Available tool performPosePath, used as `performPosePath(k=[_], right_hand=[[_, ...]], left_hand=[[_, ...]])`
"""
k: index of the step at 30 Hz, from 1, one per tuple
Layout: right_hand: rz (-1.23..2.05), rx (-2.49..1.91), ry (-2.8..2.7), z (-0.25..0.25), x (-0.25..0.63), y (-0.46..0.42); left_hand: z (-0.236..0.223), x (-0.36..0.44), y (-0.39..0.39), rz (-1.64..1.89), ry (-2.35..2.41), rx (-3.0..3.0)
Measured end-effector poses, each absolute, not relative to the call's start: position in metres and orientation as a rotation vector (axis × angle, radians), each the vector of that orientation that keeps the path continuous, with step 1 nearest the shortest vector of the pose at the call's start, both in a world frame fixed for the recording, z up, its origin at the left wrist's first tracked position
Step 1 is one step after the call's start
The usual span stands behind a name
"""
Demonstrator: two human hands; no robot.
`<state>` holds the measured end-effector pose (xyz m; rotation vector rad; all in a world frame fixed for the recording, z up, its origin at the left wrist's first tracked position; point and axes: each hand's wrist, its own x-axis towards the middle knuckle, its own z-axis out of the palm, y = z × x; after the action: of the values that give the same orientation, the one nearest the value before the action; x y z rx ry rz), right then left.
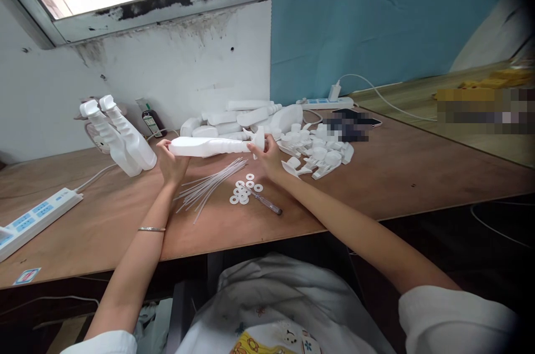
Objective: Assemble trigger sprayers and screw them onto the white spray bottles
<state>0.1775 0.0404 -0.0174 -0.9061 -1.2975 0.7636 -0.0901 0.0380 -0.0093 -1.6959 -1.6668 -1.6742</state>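
Note:
A white spray bottle (204, 146) lies sideways in the air between my two hands, above the table. My left hand (173, 164) is closed around its base end. At the neck end, my right hand (268, 156) grips the white trigger spray head (259, 139); whether the head is screwed tight I cannot tell. Below the bottle, a fan of thin white tubes (211, 187) rests on the table. Beside them are several white ring washers (243, 192), with a clear-handled screwdriver (267, 203) lying across them.
White bottles (234, 117) are piled behind my hands, with loose spray heads (321, 153) heaped to the right. Two spray bottles (125, 142) stand at the left near a dark bottle (152, 121). Power strips (42, 212) sit at the left and at the back, and a phone (355, 117) lies behind the heap.

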Motion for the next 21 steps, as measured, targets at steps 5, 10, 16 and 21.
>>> performPosePath(k=[5, 10, 16, 21], right_hand=[[0.81, -0.932, -1.252, -0.0191, 0.1761, 0.0433], [0.832, -0.97, -1.198, -0.018, 0.1761, 0.0425], [0.836, -0.969, -1.134, -0.0208, 0.1785, 0.0469], [0.815, -0.966, -1.115, -0.0184, 0.1801, 0.0471]], left_hand=[[-0.0074, -0.0838, 0.0311, -1.77, -1.666, -1.656], [-0.007, -0.0844, 0.0335, -1.749, -1.578, -1.709], [-0.0021, -0.0829, 0.0305, -1.801, -1.446, -2.017], [-0.0012, -0.0829, 0.0333, -2.242, -1.482, -2.075]])
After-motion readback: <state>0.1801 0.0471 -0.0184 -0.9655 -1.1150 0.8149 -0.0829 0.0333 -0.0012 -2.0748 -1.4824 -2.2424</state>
